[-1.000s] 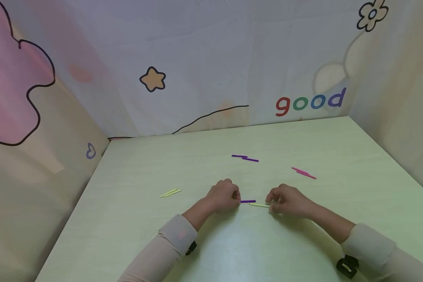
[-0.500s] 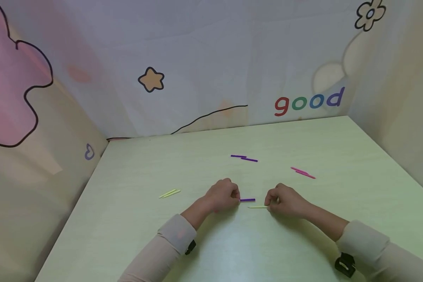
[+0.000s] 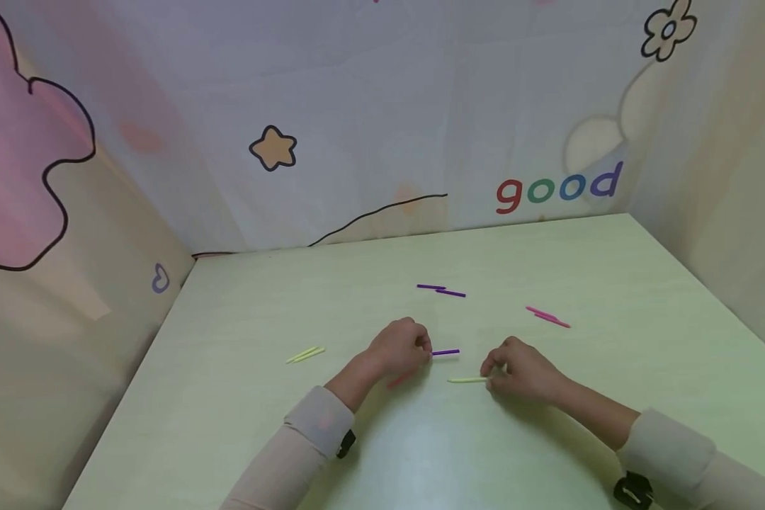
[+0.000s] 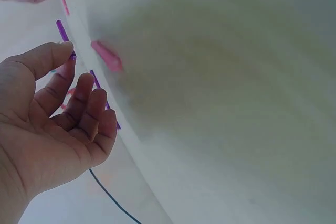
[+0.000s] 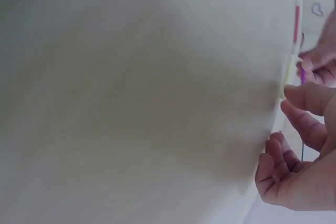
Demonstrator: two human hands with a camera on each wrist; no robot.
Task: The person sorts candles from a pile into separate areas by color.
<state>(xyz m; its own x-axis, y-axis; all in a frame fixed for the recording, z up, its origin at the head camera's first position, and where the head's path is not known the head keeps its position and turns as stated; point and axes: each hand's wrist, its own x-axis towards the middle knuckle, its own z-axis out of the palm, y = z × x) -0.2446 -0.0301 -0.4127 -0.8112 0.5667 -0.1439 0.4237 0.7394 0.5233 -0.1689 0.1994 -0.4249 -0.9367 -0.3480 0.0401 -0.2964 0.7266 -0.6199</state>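
My left hand (image 3: 400,346) pinches one end of a short purple stick (image 3: 446,352) between thumb and forefinger. The same purple stick (image 4: 62,30) points away from the fingertips in the left wrist view. To its right, my right hand (image 3: 524,368) pinches a pale yellow-green stick (image 3: 467,380) by its right end, the other end pointing left. A gap separates the two sticks. Partly below my left hand lies a pinkish-red stick (image 3: 400,380), seen closer as a pink stick (image 4: 107,56) in the left wrist view.
Two purple sticks (image 3: 450,292) lie farther back on the pale green table (image 3: 261,297). A pink pair of sticks (image 3: 551,319) is at the right, and several yellow sticks (image 3: 306,354) at the left. Printed cloth walls (image 3: 357,106) border the table.
The purple and yellow-green sticks, which met or overlapped earlier, are now apart. My left hand has moved slightly away from me with the purple stick, exposing the pinkish-red stick below; the yellow-green stick has levelled.
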